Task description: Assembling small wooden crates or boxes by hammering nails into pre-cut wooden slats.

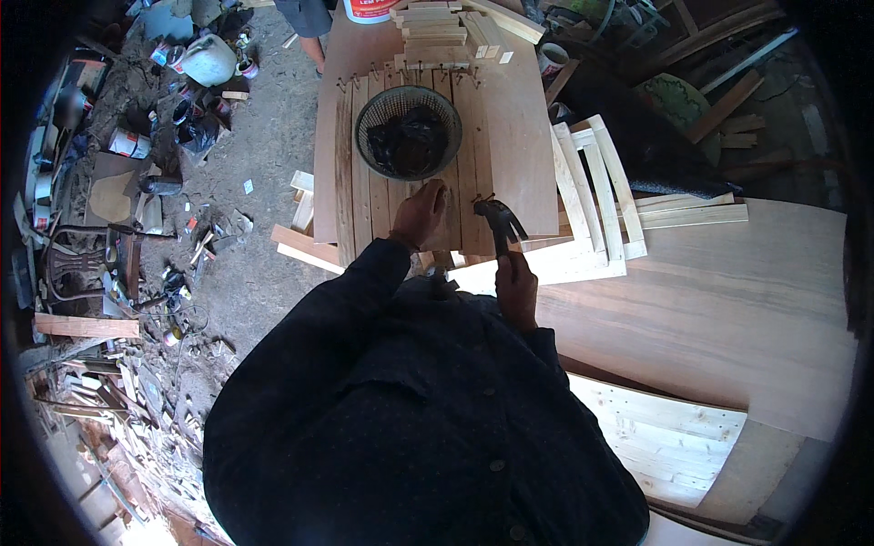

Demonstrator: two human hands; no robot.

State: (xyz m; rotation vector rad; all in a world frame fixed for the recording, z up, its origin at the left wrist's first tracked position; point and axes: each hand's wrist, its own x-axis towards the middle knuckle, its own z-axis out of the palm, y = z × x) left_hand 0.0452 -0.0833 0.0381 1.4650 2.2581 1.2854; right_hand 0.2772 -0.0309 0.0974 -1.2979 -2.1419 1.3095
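A claw hammer [500, 221] is upright in my right hand [517, 291], its head over the right edge of the wooden slats. My left hand [420, 215] is closed above the slats [362, 196], in front of a round mesh basket [364, 150]. Whatever its fingers hold, if anything, is too small to make out. A black plastic bag [414, 136] lies inside the basket. Several nails [373, 70] stand up along the slats' far ends. Near the hammer head, a couple more nails [482, 198] show at the right edge.
Beneath the slats is a plywood sheet [523, 136]. Stacked wood pieces [432, 27] and a white-and-red bucket [371, 9] are at the far end. Slatted wooden frames [596, 196] lean at the right. Another person's leg [312, 41] shows at the far left; debris litters the floor.
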